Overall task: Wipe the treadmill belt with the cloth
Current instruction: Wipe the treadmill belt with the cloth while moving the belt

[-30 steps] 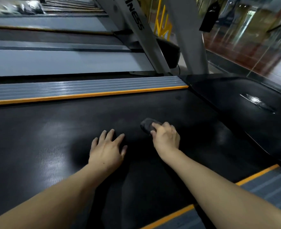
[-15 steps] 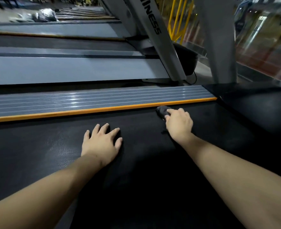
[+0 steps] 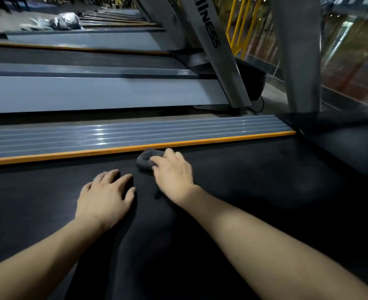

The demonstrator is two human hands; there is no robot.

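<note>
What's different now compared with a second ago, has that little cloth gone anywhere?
Yes. The right hand carried the cloth from the middle of the treadmill belt out to its far edge, right beside the orange strip, then slid it leftward along that edge. It kept hold of the cloth throughout. The left hand stayed pressed flat on the belt.
</note>
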